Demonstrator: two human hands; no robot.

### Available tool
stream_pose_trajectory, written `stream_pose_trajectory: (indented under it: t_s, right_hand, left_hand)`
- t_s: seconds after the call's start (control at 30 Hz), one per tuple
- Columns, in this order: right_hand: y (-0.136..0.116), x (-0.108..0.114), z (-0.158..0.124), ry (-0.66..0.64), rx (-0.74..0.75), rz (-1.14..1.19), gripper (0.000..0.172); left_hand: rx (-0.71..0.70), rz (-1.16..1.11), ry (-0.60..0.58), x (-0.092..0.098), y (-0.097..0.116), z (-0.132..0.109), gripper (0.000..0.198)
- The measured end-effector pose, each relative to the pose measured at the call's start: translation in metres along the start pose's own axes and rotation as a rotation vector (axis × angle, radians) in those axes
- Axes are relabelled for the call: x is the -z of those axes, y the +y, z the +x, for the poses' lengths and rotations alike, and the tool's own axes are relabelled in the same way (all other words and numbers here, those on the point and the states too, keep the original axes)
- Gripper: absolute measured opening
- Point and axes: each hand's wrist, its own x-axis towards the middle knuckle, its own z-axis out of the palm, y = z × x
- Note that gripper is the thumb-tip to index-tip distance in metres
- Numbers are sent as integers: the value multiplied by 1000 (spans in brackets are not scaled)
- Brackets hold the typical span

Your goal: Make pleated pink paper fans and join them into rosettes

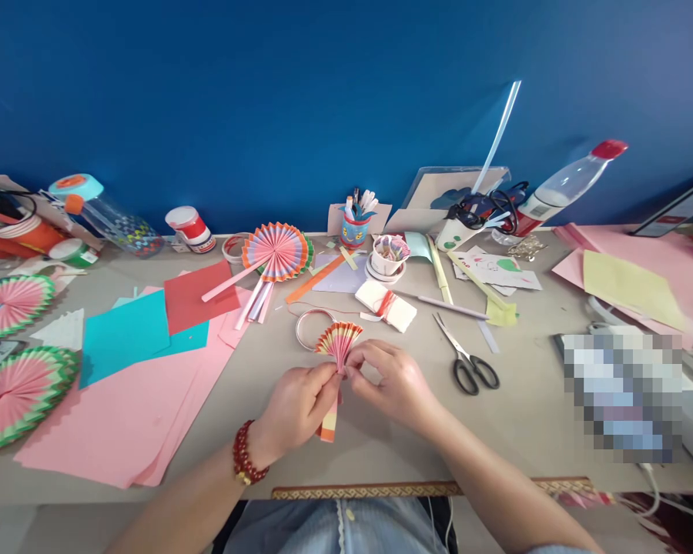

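While my left hand (294,404) clamps the pleated paper (339,344) at its narrow waist, my right hand (398,385) bends close to the right side of this same place; whether its fingertips pinch something thin, I cannot tell. This paper is at the near middle of the table (404,458), its fan-shaped top spreading to the far side, its striped tail pointing toward me. Just beyond it, on the left, a ring (299,329) crowds the spot, and farther right lies a white block (403,312) wound with red thread (387,302). Black-handled scissors (467,368) rest to the right, apart from my fingers. On the left, pink sheets (115,431) lie under turquoise paper (124,338). A round fan (276,250) stretches its pink handle across red paper (199,317). At the far side stands a pen cup (355,231).
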Motion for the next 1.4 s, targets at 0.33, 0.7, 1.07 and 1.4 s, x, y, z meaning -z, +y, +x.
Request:
stream_pose_trajectory:
  t_s: [0.33, 0.7, 1.07, 1.4]
  right_hand:
    - [-5, 7, 2, -53, -41, 118, 14]
    - [-3, 8, 3, -78, -138, 181, 13]
    - [-7, 10, 5, -77, -184, 190, 15]
    - [-6, 10, 6, -112, -300, 180, 16]
  left_hand:
    - [-68, 95, 10, 0, -3, 0, 26]
    - [-140, 343, 51, -6, -9, -1, 21]
    - [-194, 491, 68, -8, -11, -1, 18]
    - [-205, 534, 93, -10, -11, -1, 19]
